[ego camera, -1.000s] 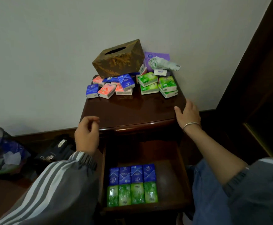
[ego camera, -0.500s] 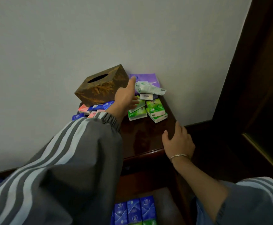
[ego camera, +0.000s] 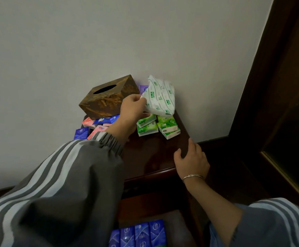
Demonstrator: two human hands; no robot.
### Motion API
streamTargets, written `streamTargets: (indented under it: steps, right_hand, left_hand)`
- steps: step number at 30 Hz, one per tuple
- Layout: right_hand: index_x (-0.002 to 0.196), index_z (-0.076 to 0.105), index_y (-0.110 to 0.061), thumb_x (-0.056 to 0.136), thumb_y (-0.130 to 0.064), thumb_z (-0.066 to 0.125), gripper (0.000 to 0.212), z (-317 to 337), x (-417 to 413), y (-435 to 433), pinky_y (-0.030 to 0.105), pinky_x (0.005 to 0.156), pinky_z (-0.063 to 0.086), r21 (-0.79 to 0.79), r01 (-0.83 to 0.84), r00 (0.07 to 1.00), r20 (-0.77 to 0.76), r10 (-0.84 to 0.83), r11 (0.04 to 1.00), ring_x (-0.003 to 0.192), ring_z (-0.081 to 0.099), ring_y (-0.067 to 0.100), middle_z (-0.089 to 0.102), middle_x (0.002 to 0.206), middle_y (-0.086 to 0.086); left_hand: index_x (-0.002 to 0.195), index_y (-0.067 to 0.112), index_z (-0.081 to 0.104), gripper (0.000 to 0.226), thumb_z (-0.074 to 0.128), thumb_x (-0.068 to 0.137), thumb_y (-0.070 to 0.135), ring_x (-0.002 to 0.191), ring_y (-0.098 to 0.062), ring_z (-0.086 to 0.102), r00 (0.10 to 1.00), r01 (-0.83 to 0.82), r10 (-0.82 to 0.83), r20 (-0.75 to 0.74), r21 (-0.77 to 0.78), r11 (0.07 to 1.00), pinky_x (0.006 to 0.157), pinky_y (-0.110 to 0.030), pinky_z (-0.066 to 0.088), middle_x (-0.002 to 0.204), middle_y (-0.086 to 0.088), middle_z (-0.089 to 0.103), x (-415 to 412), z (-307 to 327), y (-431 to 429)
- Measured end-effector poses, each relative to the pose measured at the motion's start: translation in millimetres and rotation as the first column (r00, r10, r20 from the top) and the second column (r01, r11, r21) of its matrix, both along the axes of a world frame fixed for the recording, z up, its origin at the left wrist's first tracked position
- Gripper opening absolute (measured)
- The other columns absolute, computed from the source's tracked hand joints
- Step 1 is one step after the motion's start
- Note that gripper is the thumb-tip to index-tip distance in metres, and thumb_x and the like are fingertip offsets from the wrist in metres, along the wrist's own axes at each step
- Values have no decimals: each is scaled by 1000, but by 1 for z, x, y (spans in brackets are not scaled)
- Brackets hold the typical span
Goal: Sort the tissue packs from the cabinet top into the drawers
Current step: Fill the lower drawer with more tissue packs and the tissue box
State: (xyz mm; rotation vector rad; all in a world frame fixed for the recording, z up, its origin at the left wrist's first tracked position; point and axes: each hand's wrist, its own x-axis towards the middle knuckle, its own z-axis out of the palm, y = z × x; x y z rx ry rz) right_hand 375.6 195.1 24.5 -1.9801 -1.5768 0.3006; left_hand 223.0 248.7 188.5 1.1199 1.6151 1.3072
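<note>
Drawer (ego camera: 179, 220) open below, soft pack (ego camera: 160, 98) pinched up at the back.

Nearest, blue packs (ego camera: 141, 232) are seen lined up in the drawer, partly hidden by the sleeve (ego camera: 65, 184). Beyond, the top (ego camera: 150, 154) is gripped at its right edge by the right hand (ego camera: 191, 161), fingers curled over it, likely as a brace for the long reach. Further in, the soft pack is pinched at one corner by the left hand (ego camera: 132, 107) and held tilted over the green packs (ego camera: 155, 125); whether it is clear of them cannot be told. A corner grip probably suits its loose wrapper. Pink packs (ego camera: 98, 130) and more blue ones are heaped left of the wrist, against the box (ego camera: 109, 98). A purple pack (ego camera: 143, 88) is wedged behind. The reach is crowded by the box, and the way down is crossed by the sleeve.
</note>
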Motion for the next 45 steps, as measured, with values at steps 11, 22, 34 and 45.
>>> streamTargets:
  steps: [11,22,34,45]
  right_hand:
    - [140,37,-17,86,-44,44,61,1,-2,1,38,77,50,2,-7,1000,1,7,1000,113,55,29,53,133,11]
    - [135,42,-8,88,-38,42,56,14,1,8,48,104,33,-17,-123,935,332,122,992,126,41,31,47,138,13]
    - [145,26,-15,86,-39,56,71,27,-21,54,46,96,43,136,-316,947,112,302,939,127,42,33,35,146,15]
    - [134,42,-11,81,-36,63,63,21,-19,58,40,82,51,227,-364,929,21,369,903,109,54,31,48,128,12]
  left_hand:
    - [102,15,68,16,55,92,13,63,-10,68,984,-21,61,169,-226,974,47,-21,51,86,-4,74,-144,-54,-163]
    - [125,9,58,35,54,93,23,107,-34,57,740,-361,102,-665,-264,894,84,-42,50,121,-18,58,-182,-75,-180]
    - [136,14,47,50,57,89,28,123,-23,46,409,185,-22,-912,59,981,102,-36,37,134,-6,49,-62,-68,-66]
    - [140,14,34,65,56,87,44,135,-32,31,111,146,-123,-986,-107,984,108,-45,32,144,-13,38,-29,-99,13]
